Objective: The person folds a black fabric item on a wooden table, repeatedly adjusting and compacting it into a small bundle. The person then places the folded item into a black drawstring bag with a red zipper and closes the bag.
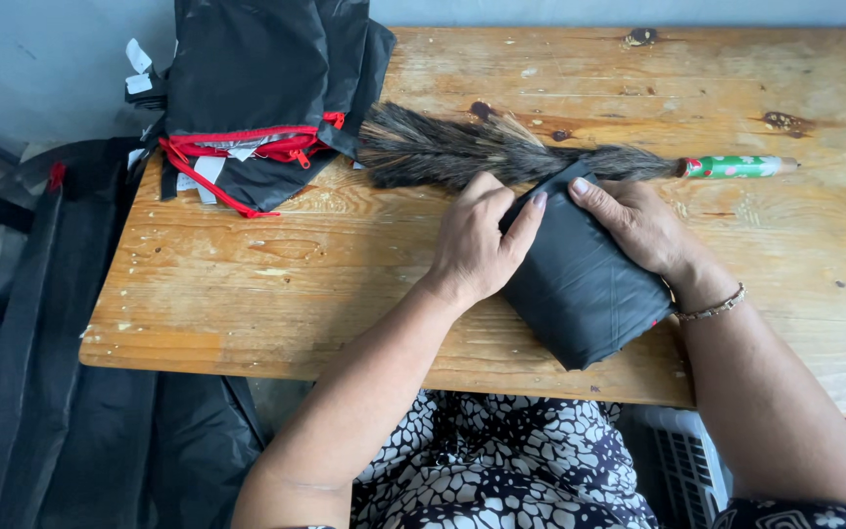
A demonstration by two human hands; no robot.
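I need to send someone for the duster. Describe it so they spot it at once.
On the worn wooden table, look along the far side, just beyond the folded black fabric bundle. The feather duster lies flat there: dark brown plumes, and a green patterned handle pointing right, unlike the black bags with red zips.

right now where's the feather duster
In the head view the feather duster lies across the far middle of the wooden table, just beyond both hands, right of the black bags with red zips.
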